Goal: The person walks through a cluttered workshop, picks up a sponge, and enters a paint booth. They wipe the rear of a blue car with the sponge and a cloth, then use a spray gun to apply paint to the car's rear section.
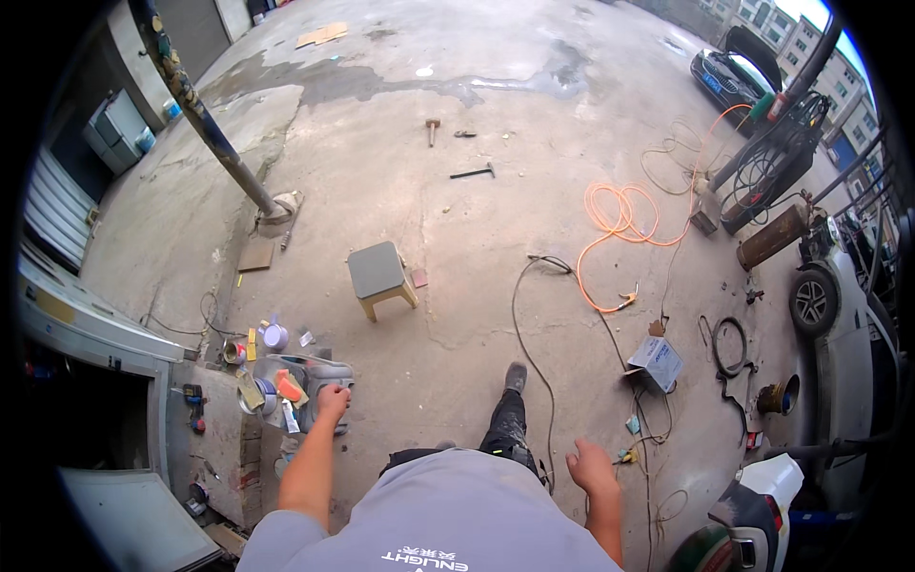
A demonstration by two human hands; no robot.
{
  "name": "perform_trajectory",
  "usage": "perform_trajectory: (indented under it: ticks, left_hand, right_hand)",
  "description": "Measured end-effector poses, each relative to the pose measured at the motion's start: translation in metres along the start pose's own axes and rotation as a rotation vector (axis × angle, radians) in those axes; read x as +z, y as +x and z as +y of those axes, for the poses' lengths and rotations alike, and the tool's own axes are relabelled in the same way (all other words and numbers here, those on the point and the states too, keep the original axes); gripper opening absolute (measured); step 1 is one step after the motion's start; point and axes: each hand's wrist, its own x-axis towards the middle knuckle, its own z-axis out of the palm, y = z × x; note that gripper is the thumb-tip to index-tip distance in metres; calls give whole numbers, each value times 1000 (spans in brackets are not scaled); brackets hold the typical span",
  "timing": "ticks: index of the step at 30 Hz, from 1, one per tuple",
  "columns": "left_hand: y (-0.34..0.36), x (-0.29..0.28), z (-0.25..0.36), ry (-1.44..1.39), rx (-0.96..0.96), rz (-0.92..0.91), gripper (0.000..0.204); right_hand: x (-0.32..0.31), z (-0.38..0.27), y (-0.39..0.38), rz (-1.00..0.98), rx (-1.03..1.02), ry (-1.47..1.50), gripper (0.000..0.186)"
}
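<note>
My left hand (333,402) is closed, its fingers curled in, above a grey plastic tray-like piece (329,373). Whether it grips anything is hidden. Beside it lie an orange-red piece (288,385), a white tube (290,416) and a round tub (266,392). On the other side my right hand (591,467) hangs in the air over the concrete, fingers loosely bent and thumb apart, with nothing seen in it. Below it are cables and a yellow-ended connector (626,457).
A grey-topped stool (376,270) stands ahead. Farther off lie a mallet (433,132) and a hammer (473,173). An orange hose (620,214), a black cable (518,315) and a cardboard box (655,363) lie to the right. A steel post (219,143) rises at the left.
</note>
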Motion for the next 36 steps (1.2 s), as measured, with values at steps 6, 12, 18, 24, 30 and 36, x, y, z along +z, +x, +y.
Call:
perform_trajectory:
  ticks: [6,12,18,24,30,36]
  left_hand:
    - [55,106,64,56,-257,-40,18]
    - [55,196,133,566,129,-311,34]
    - [123,204,236,114,-352,-148,23]
    - [251,215,253,192,-611,-188,23]
    - [440,180,394,128,-390,-129,25]
    - [648,110,558,172,-59,-2,28]
  right_hand:
    - [-52,34,199,-187,25,-17,28]
    - [-192,-19,392,-123,-249,-167,22]
    - [-259,-88,617,-198,-439,-315,24]
    - [-262,-157,819,-78,-398,-282,40]
    - [-207,-132,919,-408,-187,2,41]
    - [-185,-146,1021,-581,165,-51,34]
